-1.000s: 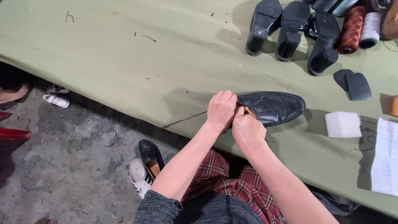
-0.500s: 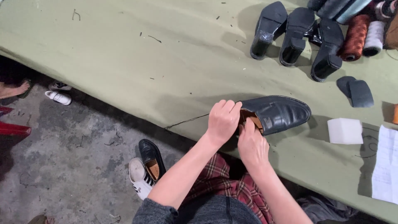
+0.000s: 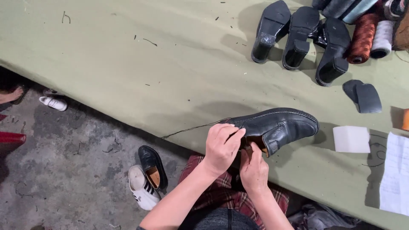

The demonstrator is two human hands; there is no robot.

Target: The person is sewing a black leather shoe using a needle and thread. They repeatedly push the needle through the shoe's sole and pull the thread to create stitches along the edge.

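Observation:
A black leather loafer (image 3: 284,125) lies on its side at the near edge of the green table (image 3: 128,64), toe pointing right. My left hand (image 3: 221,145) grips its heel end from above. My right hand (image 3: 254,168) is just below the shoe's opening, with its fingers at the tan lining of the heel. A thin dark thread (image 3: 191,127) runs from the heel out to the left across the table edge.
Three black heeled soles (image 3: 298,38) lie at the far right with thread spools (image 3: 364,36). Two dark heel pieces (image 3: 363,96), a white block (image 3: 351,139) and a paper sheet (image 3: 394,170) lie to the right. Shoes (image 3: 147,179) sit on the floor below.
Both hands have shifted a little along the heel of the loafer. The shoe now sits slightly farther from the table edge, and the thread stays stretched to the left.

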